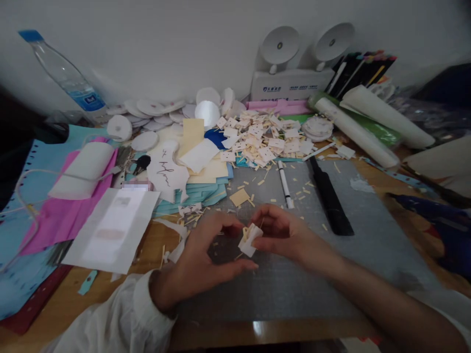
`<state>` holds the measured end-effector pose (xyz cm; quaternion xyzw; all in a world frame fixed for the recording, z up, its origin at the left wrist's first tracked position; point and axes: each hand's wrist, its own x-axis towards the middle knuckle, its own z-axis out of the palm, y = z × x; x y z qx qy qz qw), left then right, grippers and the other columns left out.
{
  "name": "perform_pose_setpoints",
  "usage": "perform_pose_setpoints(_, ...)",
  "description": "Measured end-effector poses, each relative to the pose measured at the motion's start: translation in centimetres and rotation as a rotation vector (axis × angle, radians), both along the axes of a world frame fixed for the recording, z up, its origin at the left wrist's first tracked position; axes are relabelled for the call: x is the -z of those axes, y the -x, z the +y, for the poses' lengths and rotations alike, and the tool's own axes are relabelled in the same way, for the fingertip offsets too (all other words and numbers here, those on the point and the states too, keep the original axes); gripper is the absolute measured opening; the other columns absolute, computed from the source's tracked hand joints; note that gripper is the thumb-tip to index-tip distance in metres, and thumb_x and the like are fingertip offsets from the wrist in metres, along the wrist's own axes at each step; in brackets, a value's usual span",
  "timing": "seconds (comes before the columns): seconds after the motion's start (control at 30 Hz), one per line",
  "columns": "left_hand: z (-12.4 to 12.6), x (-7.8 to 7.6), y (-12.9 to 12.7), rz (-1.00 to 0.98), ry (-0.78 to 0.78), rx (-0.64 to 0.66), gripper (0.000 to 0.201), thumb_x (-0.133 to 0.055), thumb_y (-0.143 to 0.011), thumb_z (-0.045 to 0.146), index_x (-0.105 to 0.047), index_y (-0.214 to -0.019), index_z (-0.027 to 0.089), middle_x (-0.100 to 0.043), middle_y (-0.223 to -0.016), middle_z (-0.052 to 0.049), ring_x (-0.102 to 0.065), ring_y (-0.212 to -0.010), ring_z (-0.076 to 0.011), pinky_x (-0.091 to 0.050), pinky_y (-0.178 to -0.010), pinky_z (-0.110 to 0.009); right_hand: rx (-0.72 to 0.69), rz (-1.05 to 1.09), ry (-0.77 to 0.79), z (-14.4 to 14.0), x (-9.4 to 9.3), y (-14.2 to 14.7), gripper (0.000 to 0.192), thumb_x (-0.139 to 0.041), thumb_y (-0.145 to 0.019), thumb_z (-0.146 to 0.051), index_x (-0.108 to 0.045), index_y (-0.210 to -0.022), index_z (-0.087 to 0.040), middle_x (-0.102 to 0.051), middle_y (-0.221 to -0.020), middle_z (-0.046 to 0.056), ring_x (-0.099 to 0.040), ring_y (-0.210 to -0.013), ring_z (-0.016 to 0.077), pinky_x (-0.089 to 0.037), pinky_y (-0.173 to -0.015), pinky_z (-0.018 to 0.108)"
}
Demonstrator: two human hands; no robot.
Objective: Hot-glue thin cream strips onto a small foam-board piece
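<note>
1. Over the grey mat (305, 294), just right of the left fingertips, sits the small white piece (251, 241), tilted, with pale yellow bits showing at its upper left side.
2. And it's the right hand (290, 236) that has it, pinched between thumb and fingers, with the forearm reaching in from the lower right.
3. Across from it, the left hand (196, 257) is curved wide, thumb and fingers well apart, the piece right by that gap; whether a fingertip touches its edge, I cannot tell.
4. Just beyond the hands, a yellowish square card (240, 197) lies on the mat, thin pale scraps scattered round it.
5. Further right now: a white marker (284, 184) with dark bands, then a long black tool (331, 201) lying at a slant, its kind hard to make out.
6. Up behind the mat, what a heap! Small white cards (263, 139) with dark dots, piled loosely and mixed with pale strips.
7. Left of that heap, white discs (158, 110) lean and overlap along the wall, and nearer in lies a torn-edged white sheet (167, 169) bearing handwriting.
8. Far left, a clear bottle (69, 73) with a blue cap; back right, a twin-headed lamp (292, 84) stands against the wall, with pale rolls (356, 132) lying to its right.
</note>
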<state>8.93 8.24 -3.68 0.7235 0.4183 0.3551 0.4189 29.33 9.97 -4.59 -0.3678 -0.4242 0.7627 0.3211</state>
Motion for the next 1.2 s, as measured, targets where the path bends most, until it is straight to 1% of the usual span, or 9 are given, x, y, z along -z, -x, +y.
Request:
perform_pose_setpoints(0.13, -0.6, 0.2, -0.6, 0.003, 0.068, -0.071, 0.024, -0.07, -0.078, 0.027, -0.057, -0.096, 0.019, -0.062, -0.083, -0.001, -0.059, -0.074, -0.0144, -0.048, -0.065, -0.025, 0.043, -0.038, 0.009, -0.4, 0.1, 0.3, 0.033, -0.077, -0.07, -0.023, -0.055, -0.094, -0.021, -0.064, -0.092, 0.0, -0.061, -0.084, 0.0116, -0.047, -0.075, 0.025)
perform_pose_setpoints(0.27, -0.6, 0.3, -0.6, -0.065, 0.089, -0.093, 0.018, -0.067, -0.079, 0.021, -0.058, -0.095, 0.019, -0.063, -0.086, -0.002, -0.06, -0.079, -0.0147, -0.051, -0.067, -0.024, 0.033, 0.002, -0.035, -0.5, 0.1, 0.4, 0.03, -0.075, -0.073, -0.024, -0.058, -0.097, -0.023, -0.064, -0.093, -0.001, -0.06, -0.086, 0.0103, -0.047, -0.077, 0.023)
perform_pose_setpoints(0.37, -0.5, 0.1, -0.6, -0.082, 0.091, -0.086, 0.015, -0.066, -0.079, 0.02, -0.058, -0.092, 0.018, -0.063, -0.084, -0.002, -0.06, -0.077, -0.0146, -0.051, -0.068, -0.024, 0.02, -0.028, -0.067, -0.5, 0.0, 0.4, 0.024, -0.075, -0.073, -0.029, -0.061, -0.093, -0.023, -0.063, -0.089, -0.002, -0.059, -0.082, 0.0104, -0.046, -0.075, 0.024)
perform_pose_setpoints(0.53, -0.4, 0.4, -0.6, -0.178, 0.192, -0.062, 0.018, -0.069, -0.078, 0.021, -0.06, -0.093, 0.018, -0.062, -0.081, -0.001, -0.059, -0.072, -0.0122, -0.051, -0.064, -0.021, 0.062, -0.076, -0.081, -0.5, -0.2, 0.5, 0.021, -0.074, -0.074, -0.035, -0.061, -0.084, -0.021, -0.062, -0.081, -0.002, -0.057, -0.074, 0.0105, -0.045, -0.068, 0.023)
perform_pose_setpoints(0.67, -0.4, 1.0, -0.6, -0.287, 0.297, -0.055, 0.017, -0.07, -0.078, 0.021, -0.063, -0.094, 0.018, -0.065, -0.084, -0.002, -0.061, -0.075, -0.0123, -0.051, -0.067, -0.021, 0.09, -0.053, -0.095, -0.6, -0.2, 0.6, 0.018, -0.072, -0.076, -0.033, -0.059, -0.082, -0.021, -0.062, -0.08, -0.002, -0.057, -0.075, 0.0101, -0.045, -0.071, 0.023)
perform_pose_setpoints(0.8, -0.3, 1.3, -0.5, -0.359, 0.367, -0.103, 0.017, -0.071, -0.077, 0.021, -0.065, -0.092, 0.016, -0.066, -0.084, -0.003, -0.063, -0.075, -0.0132, -0.052, -0.067, -0.022, 0.099, -0.051, -0.131, -0.6, 0.0, 0.5, 0.017, -0.071, -0.077, -0.032, -0.058, -0.081, -0.021, -0.06, -0.079, -0.003, -0.056, -0.074, 0.0095, -0.045, -0.071, 0.023)
perform_pose_setpoints(0.9, -0.3, 1.3, -0.6, -0.401, 0.381, -0.127, 0.015, -0.073, -0.074, 0.019, -0.066, -0.088, 0.018, -0.067, -0.079, -0.001, -0.062, -0.07, -0.0111, -0.05, -0.064, -0.019, 0.085, -0.095, -0.141, -0.6, 0.1, 0.4, 0.018, -0.07, -0.077, -0.034, -0.059, -0.082, -0.021, -0.061, -0.079, -0.003, -0.057, -0.074, 0.0101, -0.045, -0.071, 0.024)
perform_pose_setpoints(1.03, -0.1, 1.0, -0.9, -0.435, 0.449, -0.14, 0.009, -0.073, -0.074, 0.018, -0.065, -0.074, 0.016, -0.065, -0.068, 0.002, -0.06, -0.062, -0.0085, -0.046, -0.058, -0.016, 0.084, -0.181, -0.12, -0.6, 0.0, 0.6, 0.024, -0.071, -0.075, -0.039, -0.058, -0.083, -0.021, -0.062, -0.08, -0.001, -0.057, -0.074, 0.012, -0.046, -0.07, 0.026)
perform_pose_setpoints(1.2, 0.1, 0.8, -1.1, -0.461, 0.535, -0.126, 0.012, -0.073, -0.074, 0.021, -0.064, -0.071, 0.015, -0.062, -0.063, 0.002, -0.058, -0.058, -0.0081, -0.045, -0.056, -0.017, 0.049, -0.219, -0.118, -0.7, -0.2, 0.8, 0.031, -0.072, -0.072, -0.043, -0.053, -0.077, -0.019, -0.053, -0.072, -0.003, -0.05, -0.065, 0.0096, -0.04, -0.061, 0.023)
